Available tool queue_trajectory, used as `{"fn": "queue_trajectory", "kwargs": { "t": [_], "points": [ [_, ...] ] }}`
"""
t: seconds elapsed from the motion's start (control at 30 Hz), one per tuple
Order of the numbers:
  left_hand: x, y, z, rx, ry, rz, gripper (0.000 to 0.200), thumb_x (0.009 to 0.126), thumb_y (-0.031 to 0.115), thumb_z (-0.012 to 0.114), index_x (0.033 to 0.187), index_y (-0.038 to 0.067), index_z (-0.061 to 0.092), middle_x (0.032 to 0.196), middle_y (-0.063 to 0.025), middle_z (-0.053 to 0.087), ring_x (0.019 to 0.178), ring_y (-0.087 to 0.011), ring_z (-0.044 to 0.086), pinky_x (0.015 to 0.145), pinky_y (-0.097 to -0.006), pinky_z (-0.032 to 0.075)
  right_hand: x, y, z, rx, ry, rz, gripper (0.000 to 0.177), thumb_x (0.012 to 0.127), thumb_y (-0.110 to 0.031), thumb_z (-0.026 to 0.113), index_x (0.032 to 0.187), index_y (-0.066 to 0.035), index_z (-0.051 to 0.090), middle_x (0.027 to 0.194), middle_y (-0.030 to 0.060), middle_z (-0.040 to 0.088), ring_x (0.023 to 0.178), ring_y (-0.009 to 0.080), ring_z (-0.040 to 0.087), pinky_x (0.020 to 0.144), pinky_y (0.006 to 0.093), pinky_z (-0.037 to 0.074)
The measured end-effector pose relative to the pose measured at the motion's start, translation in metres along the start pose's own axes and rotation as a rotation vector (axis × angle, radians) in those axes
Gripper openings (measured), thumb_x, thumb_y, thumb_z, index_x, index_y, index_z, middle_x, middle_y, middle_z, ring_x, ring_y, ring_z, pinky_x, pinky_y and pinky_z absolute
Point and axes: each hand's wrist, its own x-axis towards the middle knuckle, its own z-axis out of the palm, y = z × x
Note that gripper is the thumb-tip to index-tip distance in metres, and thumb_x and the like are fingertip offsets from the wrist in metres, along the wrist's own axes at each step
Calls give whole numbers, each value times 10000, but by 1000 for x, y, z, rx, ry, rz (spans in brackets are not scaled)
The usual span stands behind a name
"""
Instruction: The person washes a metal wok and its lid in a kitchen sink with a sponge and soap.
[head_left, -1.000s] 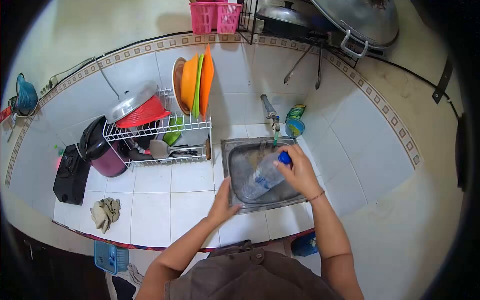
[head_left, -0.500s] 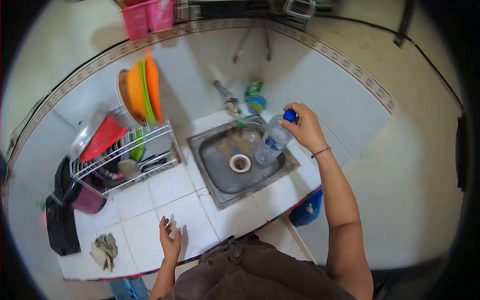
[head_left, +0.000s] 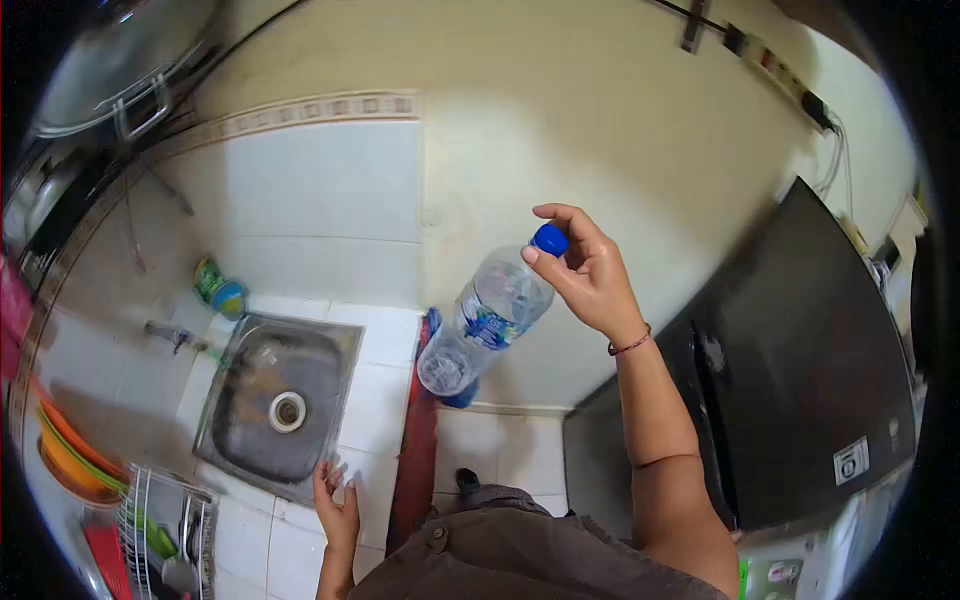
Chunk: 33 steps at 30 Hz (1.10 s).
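A clear plastic bottle (head_left: 487, 325) with a blue label and blue cap hangs tilted from my right hand (head_left: 590, 275). The thumb presses at the neck below the cap, and the index finger reaches past it. No liquid level can be made out inside. My left hand (head_left: 337, 505) hovers by the front corner of the steel sink (head_left: 345, 345), fingers loosely spread and holding nothing.
A dark fridge (head_left: 800, 370) stands on the right. On the left are a wall tap (head_left: 170, 333), a green-and-blue packet or tub (head_left: 220, 288), and a wire dish rack (head_left: 140, 520) with coloured dishes. White tiles (head_left: 375, 400) cover the counter.
My view has swung right, bringing in the fridge and floor. The bottle has moved from over the sink to beyond the counter's right edge, still in my right hand.
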Motion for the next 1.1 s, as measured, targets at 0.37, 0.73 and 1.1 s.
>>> {"fn": "queue_trajectory", "kwargs": {
  "t": [0.37,0.73,1.1],
  "points": [
    [19,41,101,-210,-421,-71,582,875,11,586,1397,-17,328,1288,-180,482,1044,-200,577,909,-310,445,-173,56,-142,-502,199,340,320,718,-209,771,935,-1,662,775,117,593,629,198,559,576,302,455],
    [-6,42,209,-179,-833,27,516,881,24,614,1347,-1,394,1254,-149,510,879,-128,589,754,-248,481,-371,-54,-242,-871,579,760,298,687,-229,757,835,5,647,734,151,592,624,282,583,583,364,465],
    [-12,80,292,-164,-1083,199,515,865,8,593,1347,-14,415,1191,-114,552,768,-84,493,686,-228,437,-477,-136,-315,-1434,1028,944,288,711,-198,703,813,56,612,749,241,611,687,406,587,636,432,467]
  ]
}}
